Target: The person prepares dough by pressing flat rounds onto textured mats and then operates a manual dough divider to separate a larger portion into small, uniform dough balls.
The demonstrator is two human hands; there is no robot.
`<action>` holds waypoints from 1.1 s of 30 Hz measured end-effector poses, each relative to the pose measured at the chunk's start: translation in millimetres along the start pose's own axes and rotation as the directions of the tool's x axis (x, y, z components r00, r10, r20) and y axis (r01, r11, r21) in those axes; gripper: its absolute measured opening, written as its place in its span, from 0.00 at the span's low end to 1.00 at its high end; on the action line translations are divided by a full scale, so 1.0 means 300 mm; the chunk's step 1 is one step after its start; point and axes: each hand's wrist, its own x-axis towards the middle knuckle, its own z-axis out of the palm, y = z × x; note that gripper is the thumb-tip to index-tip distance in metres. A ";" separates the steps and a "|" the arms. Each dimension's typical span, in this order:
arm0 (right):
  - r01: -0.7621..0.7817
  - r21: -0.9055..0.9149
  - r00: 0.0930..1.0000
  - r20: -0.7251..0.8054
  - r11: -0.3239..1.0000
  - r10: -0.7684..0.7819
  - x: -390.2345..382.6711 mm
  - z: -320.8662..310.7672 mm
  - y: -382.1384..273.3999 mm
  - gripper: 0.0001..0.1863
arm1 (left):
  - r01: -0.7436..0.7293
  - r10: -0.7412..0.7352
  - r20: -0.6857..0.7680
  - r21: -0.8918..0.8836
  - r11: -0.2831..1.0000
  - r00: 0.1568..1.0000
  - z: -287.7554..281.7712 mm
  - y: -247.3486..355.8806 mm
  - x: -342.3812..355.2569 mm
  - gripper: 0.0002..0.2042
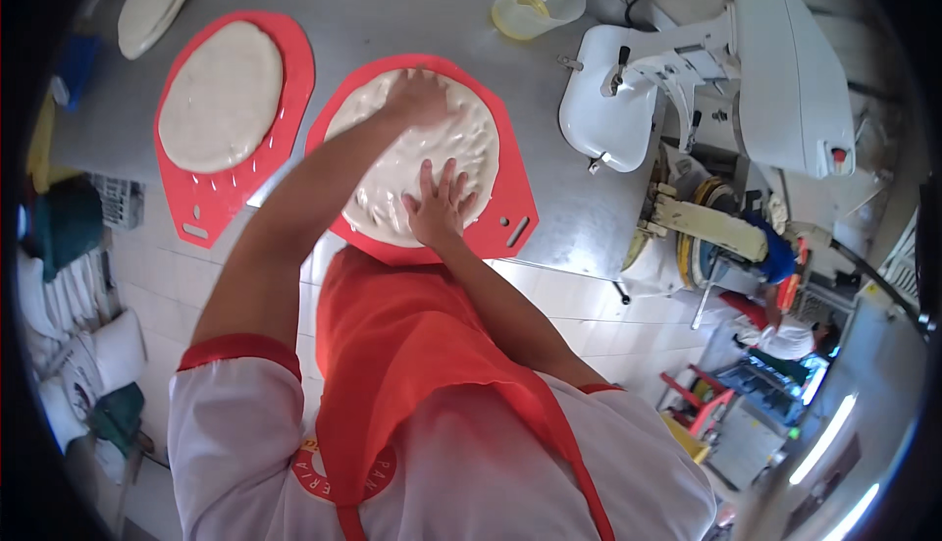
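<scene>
On the metal tabletop (589, 232): a round, glossy dough (400, 166) lies on a red board (518, 209), whose slotted handle end points to the right.
Right hand (439, 206): palm down on the near part of the dough, fingers spread wide, gripping nothing.
Left hand (419, 100): at the far part of the dough, blurred; I cannot tell how widely its fingers are spread, or whether they touch.
Dough surface: dimpled and ridged across much of its face, with a wet shine.
Step in hand: judging by those dimples, pressing the dough out with the fingertips.
Next move: probably calls for light, even pressure on the smoother patches, keeping the edge on the board without tearing it.
Second board (186, 209): to the left, carrying a smoother dough round (221, 98) without such dimples.
Clear jug (535, 0): beyond the dough, to the right, with yellow liquid in it.
</scene>
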 end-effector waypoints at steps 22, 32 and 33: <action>0.161 0.432 0.944 -0.330 0.887 -0.010 0.303 -0.309 0.564 0.18 | 0.006 0.011 -0.128 0.135 0.991 0.992 0.290 0.565 -0.313 0.39; 0.529 -0.403 0.812 -0.015 0.747 -0.584 -0.002 -0.142 0.229 0.30 | 0.218 -0.669 -0.586 -0.655 0.723 0.458 0.598 -0.212 -0.460 0.24; 0.508 -0.427 0.840 0.052 0.748 -0.541 -0.041 -0.090 0.214 0.30 | 0.151 -0.660 -0.572 -0.689 0.709 0.486 0.648 -0.233 -0.469 0.25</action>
